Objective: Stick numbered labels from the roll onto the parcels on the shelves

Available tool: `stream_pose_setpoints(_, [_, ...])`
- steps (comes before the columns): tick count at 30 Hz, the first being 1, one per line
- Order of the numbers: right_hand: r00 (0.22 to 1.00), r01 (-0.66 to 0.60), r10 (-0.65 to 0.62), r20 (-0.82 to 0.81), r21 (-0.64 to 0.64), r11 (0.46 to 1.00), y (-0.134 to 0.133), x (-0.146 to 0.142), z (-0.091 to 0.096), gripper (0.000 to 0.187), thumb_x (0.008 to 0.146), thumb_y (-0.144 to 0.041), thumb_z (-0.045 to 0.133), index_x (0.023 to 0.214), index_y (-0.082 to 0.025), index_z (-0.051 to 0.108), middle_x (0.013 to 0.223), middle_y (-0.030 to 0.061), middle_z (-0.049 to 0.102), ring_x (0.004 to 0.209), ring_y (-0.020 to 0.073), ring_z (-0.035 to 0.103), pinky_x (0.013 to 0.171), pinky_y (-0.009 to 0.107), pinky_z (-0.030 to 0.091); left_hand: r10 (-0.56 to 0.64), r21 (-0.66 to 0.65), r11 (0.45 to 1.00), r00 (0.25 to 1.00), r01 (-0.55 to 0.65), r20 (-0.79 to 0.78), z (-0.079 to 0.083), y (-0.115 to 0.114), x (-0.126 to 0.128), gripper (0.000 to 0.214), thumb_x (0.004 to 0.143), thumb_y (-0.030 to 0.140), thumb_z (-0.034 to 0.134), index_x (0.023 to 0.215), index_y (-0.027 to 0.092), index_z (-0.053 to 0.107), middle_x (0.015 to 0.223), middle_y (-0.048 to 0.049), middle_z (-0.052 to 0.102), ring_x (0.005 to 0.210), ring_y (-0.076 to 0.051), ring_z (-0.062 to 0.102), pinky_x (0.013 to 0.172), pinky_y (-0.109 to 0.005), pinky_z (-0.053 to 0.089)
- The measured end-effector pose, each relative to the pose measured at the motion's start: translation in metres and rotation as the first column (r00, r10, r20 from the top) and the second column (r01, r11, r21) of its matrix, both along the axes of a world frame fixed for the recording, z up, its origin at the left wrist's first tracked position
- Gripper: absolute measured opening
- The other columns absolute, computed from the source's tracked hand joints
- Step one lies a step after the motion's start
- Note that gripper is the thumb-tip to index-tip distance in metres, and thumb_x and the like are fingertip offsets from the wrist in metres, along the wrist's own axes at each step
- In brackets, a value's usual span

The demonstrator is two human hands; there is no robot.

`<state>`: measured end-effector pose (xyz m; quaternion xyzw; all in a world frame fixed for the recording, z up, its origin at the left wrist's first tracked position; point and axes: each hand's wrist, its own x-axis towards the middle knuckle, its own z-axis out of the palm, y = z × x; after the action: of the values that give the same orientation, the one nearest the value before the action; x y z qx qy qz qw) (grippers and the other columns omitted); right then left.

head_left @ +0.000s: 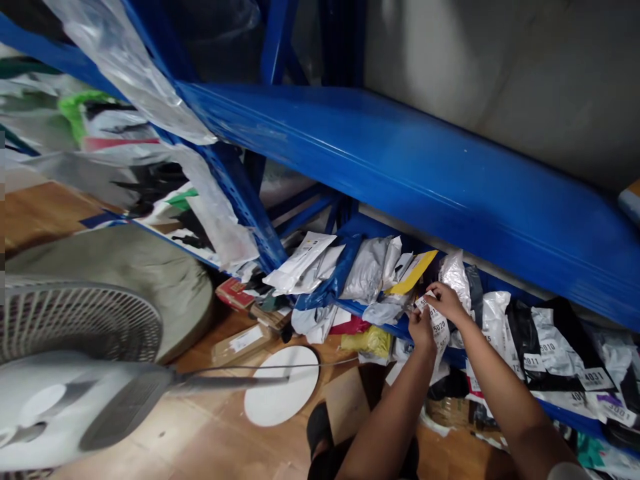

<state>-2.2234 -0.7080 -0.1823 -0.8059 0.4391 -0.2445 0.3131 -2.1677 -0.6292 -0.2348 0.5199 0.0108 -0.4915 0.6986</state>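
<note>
My left hand [421, 328] and my right hand [446, 301] reach together to a strip of white number labels [436, 321] printed with figures such as 5020. Both hands pinch the strip, the left low on it, the right at its top end. The strip hangs over the edge of the low blue shelf [400, 327], among grey, white and black mailer bags. A grey plastic parcel [367, 268] and a yellow envelope [414, 272] lie just left of my hands. Black and white bags with number stickers [545, 347] lie to the right.
A wide blue shelf beam [410, 167] runs overhead across the view. A white floor fan [75, 373] with its round base [283, 385] stands at the left on the wooden floor. Cardboard boxes [240, 341] and loose parcels lie below the shelf.
</note>
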Motion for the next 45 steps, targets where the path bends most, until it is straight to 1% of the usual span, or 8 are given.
stream_pose_setpoints(14, [0.998,0.065,-0.065,0.008,-0.081,0.995,-0.002,0.003,-0.015,0.009,0.077,-0.028,0.061,0.075,-0.021,0.067,0.080,0.0037,0.070,0.073,0.0189,0.066,0.072,0.032,0.053,-0.032,0.067,0.998,0.975,0.018,0.218,0.009,0.003,0.006,0.041,0.072,0.058,0.064,0.058,0.023,0.048,0.058,0.0008,0.058,0.063,-0.018,0.059,0.061,-0.028,0.044])
stream_pose_setpoints(23, [0.987,0.162,-0.161,0.020,-0.195,0.967,0.008,0.007,-0.035,0.012,0.081,-0.028,0.057,0.073,-0.022,0.064,0.076,0.0051,0.068,0.074,0.0215,0.063,0.073,0.036,0.053,-0.208,0.086,0.978,0.891,0.189,0.403,0.000,0.048,0.009,0.048,0.070,0.059,0.067,0.051,0.022,0.042,0.048,0.0066,0.041,0.052,-0.013,0.046,0.056,-0.025,0.039])
stream_pose_setpoints(28, [0.983,0.176,-0.183,0.000,-0.271,0.946,0.015,0.010,-0.019,0.017,0.081,-0.019,0.056,0.093,-0.021,0.067,0.096,0.0098,0.067,0.089,0.0256,0.062,0.083,0.042,0.051,-0.166,0.029,0.980,0.735,0.196,0.658,0.002,0.075,0.030,0.037,0.073,0.052,0.069,0.057,0.020,0.060,0.080,-0.0057,0.061,0.086,-0.024,0.058,0.087,-0.036,0.047])
stream_pose_setpoints(31, [0.989,-0.053,-0.005,-0.145,-0.391,0.919,0.021,0.017,0.000,0.036,0.076,-0.004,0.052,0.103,-0.022,0.068,0.112,0.0113,0.065,0.106,0.0267,0.058,0.094,0.043,0.047,-0.140,0.003,0.965,0.503,0.263,0.853,0.001,0.078,0.057,0.027,0.080,0.044,0.062,0.068,0.021,0.070,0.099,-0.0105,0.061,0.107,-0.029,0.053,0.101,-0.043,0.041])
stream_pose_setpoints(34, [0.873,-0.442,0.313,-0.373,-0.336,0.832,0.027,0.027,0.011,0.037,0.076,0.003,0.046,0.091,-0.021,0.069,0.100,0.0074,0.070,0.104,0.0236,0.061,0.093,0.040,0.046,-0.189,0.049,0.946,0.422,0.320,0.887,-0.004,0.074,0.081,0.022,0.077,0.038,0.063,0.068,0.020,0.070,0.095,-0.0093,0.058,0.105,-0.030,0.053,0.100,-0.044,0.043])
stream_pose_setpoints(37, [0.797,-0.537,0.389,-0.461,-0.247,0.807,0.028,0.036,0.011,0.036,0.080,0.001,0.047,0.097,-0.019,0.070,0.100,0.0070,0.073,0.099,0.0217,0.065,0.091,0.037,0.046,-0.136,0.016,0.973,0.517,0.230,0.845,-0.008,0.068,0.095,0.017,0.073,0.032,0.063,0.067,0.017,0.067,0.101,-0.0095,0.055,0.109,-0.029,0.053,0.102,-0.041,0.041])
stream_pose_setpoints(40, [0.806,-0.518,0.378,-0.455,-0.235,0.823,0.024,0.042,0.005,0.037,0.083,-0.002,0.048,0.106,-0.020,0.071,0.107,0.0074,0.074,0.099,0.0208,0.067,0.091,0.035,0.046,-0.103,-0.021,0.983,0.636,0.184,0.765,-0.011,0.062,0.102,0.017,0.073,0.032,0.061,0.061,0.019,0.060,0.089,-0.0072,0.058,0.094,-0.025,0.059,0.092,-0.037,0.047])
stream_pose_setpoints(45, [0.831,-0.486,0.348,-0.434,-0.262,0.833,0.020,0.045,-0.002,0.041,0.084,-0.004,0.049,0.114,-0.021,0.071,0.116,0.0073,0.073,0.104,0.0214,0.068,0.093,0.036,0.048,-0.096,-0.009,0.990,0.711,0.142,0.696,-0.015,0.048,0.105,0.018,0.074,0.038,0.065,0.076,0.020,0.065,0.079,-0.0053,0.067,0.081,-0.023,0.064,0.081,-0.034,0.050])
